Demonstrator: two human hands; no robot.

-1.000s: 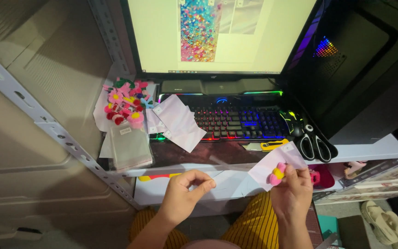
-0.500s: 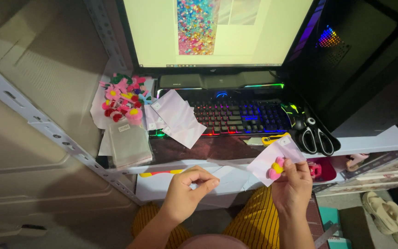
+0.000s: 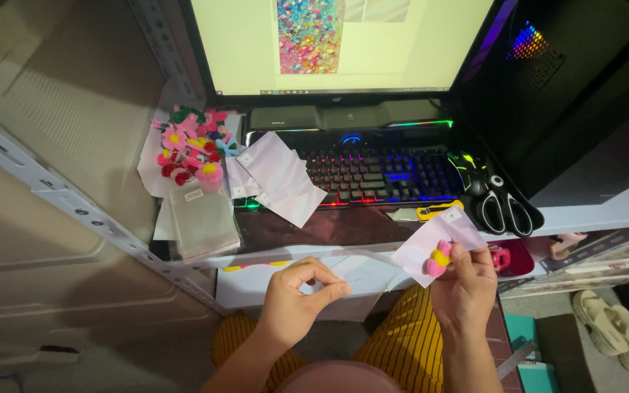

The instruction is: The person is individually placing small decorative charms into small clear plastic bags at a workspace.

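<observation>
Facing a wide bright computer monitor (image 3: 343, 44) well beyond my fingers; below it a black backlit keyboard with rainbow keys (image 3: 380, 175). Left of my fingers lies a stack of clear plastic sleeves (image 3: 202, 222), with a heap of pink and red flower clips (image 3: 187, 149) beyond it. Black-handled scissors (image 3: 504, 207) just above my right hand (image 3: 467, 287), whose fingertips pinch a pale lilac paper card (image 3: 438, 244) carrying a small pink-and-yellow flower clip (image 3: 438, 258). My left hand (image 3: 296, 302) is curled, thumb and forefinger closed on a thin clear film (image 3: 362, 269), barely visible.
</observation>
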